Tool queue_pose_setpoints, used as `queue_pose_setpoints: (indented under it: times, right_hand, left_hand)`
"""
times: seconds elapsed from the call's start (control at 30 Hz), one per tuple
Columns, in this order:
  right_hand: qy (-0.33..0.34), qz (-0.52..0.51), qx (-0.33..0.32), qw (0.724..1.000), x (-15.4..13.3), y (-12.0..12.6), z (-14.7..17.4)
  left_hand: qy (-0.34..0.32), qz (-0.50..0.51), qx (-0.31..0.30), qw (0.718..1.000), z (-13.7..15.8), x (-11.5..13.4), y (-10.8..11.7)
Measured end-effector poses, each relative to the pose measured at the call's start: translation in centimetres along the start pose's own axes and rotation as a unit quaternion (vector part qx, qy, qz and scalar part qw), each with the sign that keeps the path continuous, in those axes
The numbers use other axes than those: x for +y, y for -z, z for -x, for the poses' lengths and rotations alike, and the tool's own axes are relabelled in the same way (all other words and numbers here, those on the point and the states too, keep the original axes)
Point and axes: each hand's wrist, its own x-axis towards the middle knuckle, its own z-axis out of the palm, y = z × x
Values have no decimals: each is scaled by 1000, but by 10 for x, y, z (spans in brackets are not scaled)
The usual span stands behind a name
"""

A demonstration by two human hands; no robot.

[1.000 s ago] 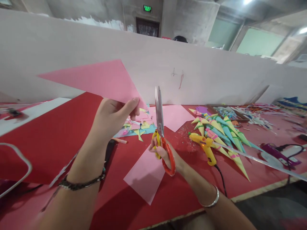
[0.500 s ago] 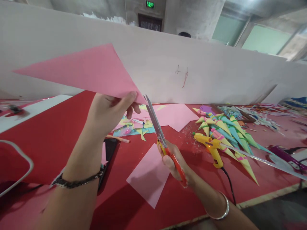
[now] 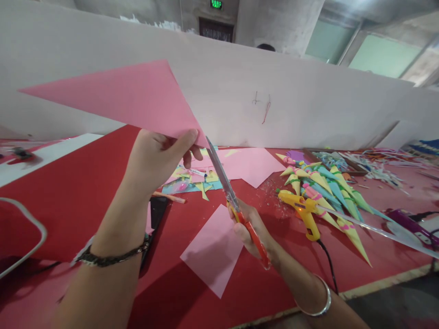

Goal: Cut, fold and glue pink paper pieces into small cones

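A pink triangular sheet of paper [image 3: 126, 93] is raised above the table, pinched near its right corner between the thumb and fingers of my left hand [image 3: 164, 153]. Scissors [image 3: 221, 169] with red and yellow handles are gripped in my right hand [image 3: 248, 228], pointing up and to the left. Their blade tips lie at the paper's right corner, just beyond my left fingertips, and the blades look nearly closed. Below the hands, a square pink sheet [image 3: 214, 251] lies flat on the red table [image 3: 274, 283].
At the right, a yellow glue gun [image 3: 302, 212] with a glue stick rests beside several yellow and blue paper cones [image 3: 329, 187]. Paper scraps [image 3: 202, 185] and a larger pink sheet [image 3: 255, 167] lie behind my hands. A white partition [image 3: 219, 91] stands at the back.
The scissor blades have come together at the paper's right corner. The paper's upper corner has shifted slightly up and to the right. Both hands keep their holds.
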Motion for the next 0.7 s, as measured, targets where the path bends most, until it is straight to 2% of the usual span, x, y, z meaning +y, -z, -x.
queue_pose_setpoints:
  times: [0.7]
  right_hand:
    - [-22, -5, -6, 1000, -3, 2, 0]
  left_hand:
    - [27, 15, -52, 998, -1, -6, -2]
